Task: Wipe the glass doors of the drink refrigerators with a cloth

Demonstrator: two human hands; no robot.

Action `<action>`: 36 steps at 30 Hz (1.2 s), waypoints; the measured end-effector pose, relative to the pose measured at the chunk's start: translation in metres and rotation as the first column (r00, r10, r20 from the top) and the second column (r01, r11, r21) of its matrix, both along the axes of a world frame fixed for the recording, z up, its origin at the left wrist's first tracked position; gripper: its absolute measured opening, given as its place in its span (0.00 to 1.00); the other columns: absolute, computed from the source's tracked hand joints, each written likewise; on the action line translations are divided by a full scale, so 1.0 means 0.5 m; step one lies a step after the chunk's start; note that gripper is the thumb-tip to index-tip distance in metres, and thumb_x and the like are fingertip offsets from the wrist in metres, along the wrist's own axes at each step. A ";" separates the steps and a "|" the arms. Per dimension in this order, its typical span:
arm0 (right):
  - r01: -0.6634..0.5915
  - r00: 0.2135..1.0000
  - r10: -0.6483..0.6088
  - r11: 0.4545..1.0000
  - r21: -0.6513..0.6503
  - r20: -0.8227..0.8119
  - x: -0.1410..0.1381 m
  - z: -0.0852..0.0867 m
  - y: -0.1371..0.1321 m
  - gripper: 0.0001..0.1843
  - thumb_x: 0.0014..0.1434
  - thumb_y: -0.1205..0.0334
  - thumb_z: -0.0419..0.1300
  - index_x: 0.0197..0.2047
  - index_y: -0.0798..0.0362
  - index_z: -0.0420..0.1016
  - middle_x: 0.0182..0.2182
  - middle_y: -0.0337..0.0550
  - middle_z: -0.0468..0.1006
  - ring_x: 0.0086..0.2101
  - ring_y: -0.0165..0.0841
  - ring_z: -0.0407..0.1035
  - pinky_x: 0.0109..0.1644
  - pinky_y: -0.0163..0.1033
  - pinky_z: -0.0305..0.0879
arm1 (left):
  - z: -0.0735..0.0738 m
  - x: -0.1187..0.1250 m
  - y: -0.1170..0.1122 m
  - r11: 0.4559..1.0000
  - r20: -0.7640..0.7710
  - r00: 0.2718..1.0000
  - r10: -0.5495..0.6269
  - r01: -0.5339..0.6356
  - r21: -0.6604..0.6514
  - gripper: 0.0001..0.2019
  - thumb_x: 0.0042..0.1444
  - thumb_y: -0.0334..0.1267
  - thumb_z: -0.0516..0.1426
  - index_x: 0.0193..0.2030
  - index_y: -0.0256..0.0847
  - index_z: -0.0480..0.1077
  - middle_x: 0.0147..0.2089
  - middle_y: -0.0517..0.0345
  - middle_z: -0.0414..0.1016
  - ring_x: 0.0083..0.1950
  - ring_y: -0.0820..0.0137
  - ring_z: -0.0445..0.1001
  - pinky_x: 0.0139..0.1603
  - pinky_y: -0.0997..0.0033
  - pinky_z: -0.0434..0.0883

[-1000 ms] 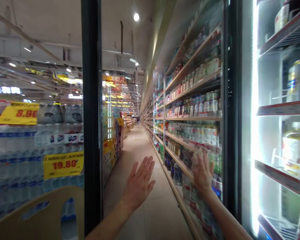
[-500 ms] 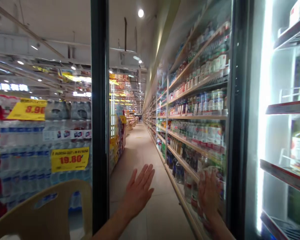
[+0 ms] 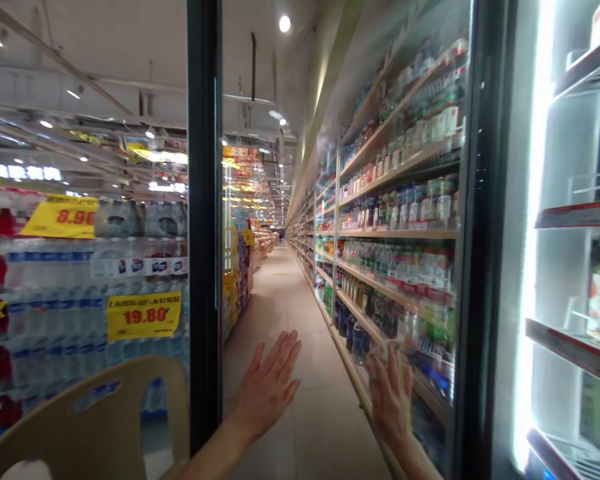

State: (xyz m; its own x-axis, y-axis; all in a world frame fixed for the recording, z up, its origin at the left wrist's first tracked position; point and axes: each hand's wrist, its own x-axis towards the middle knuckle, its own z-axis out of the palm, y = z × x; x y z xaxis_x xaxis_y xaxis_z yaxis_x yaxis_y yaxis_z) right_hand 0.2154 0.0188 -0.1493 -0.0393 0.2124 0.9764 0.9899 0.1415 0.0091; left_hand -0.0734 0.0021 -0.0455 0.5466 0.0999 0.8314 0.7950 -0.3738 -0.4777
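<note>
A glass door with a black frame (image 3: 205, 200) stands in front of me. My left hand (image 3: 265, 387) lies flat at the pane, fingers stretched out, with nothing visible in it. Farther right, my right hand (image 3: 393, 393) is held up to the same glass, its fingers over a pale, crumpled cloth (image 3: 397, 348). That cloth is mostly covered by the fingers and blurred, so its edges are hard to make out. Both forearms come in from the bottom edge.
Right of the door is a lit cooler with shelves (image 3: 575, 350) of bottles. A beige chair back (image 3: 105, 413) stands at lower left, before stacked bottle packs and a yellow price sign (image 3: 144, 315). Through the glass appear a tiled aisle floor (image 3: 275, 293) and drink shelves (image 3: 400, 233).
My right hand has swept left across the glass with the cloth, closer to my left hand. The left hand has shifted slightly left and down. The view has drifted a little.
</note>
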 end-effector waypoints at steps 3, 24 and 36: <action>-0.105 0.967 0.112 0.994 -0.044 0.229 -0.021 0.024 0.001 0.37 0.56 0.74 0.50 0.65 0.37 0.49 0.66 0.44 0.50 0.63 0.44 0.50 0.62 0.62 0.49 | 0.014 -0.006 -0.002 0.999 0.080 0.996 -0.041 0.043 -0.023 0.25 0.59 0.45 0.50 0.61 0.38 0.59 0.59 0.52 0.68 0.70 0.71 0.43 0.69 0.60 0.37; -0.282 0.909 0.254 0.959 0.040 0.332 -0.153 0.269 0.010 0.31 0.56 0.72 0.49 0.62 0.42 0.56 0.63 0.43 0.58 0.65 0.37 0.45 0.66 0.55 0.37 | 0.078 -0.042 -0.007 0.998 0.189 0.980 0.054 -0.060 0.025 0.32 0.59 0.36 0.50 0.68 0.36 0.42 0.63 0.45 0.61 0.68 0.64 0.49 0.68 0.55 0.42; -0.321 0.863 0.273 0.946 0.044 0.425 -0.225 0.393 0.011 0.24 0.58 0.66 0.50 0.58 0.45 0.63 0.60 0.44 0.64 0.64 0.35 0.45 0.67 0.53 0.28 | 0.092 -0.056 -0.020 1.000 0.240 0.971 0.024 -0.020 -0.018 0.33 0.59 0.30 0.48 0.68 0.35 0.38 0.65 0.43 0.57 0.69 0.63 0.47 0.66 0.53 0.52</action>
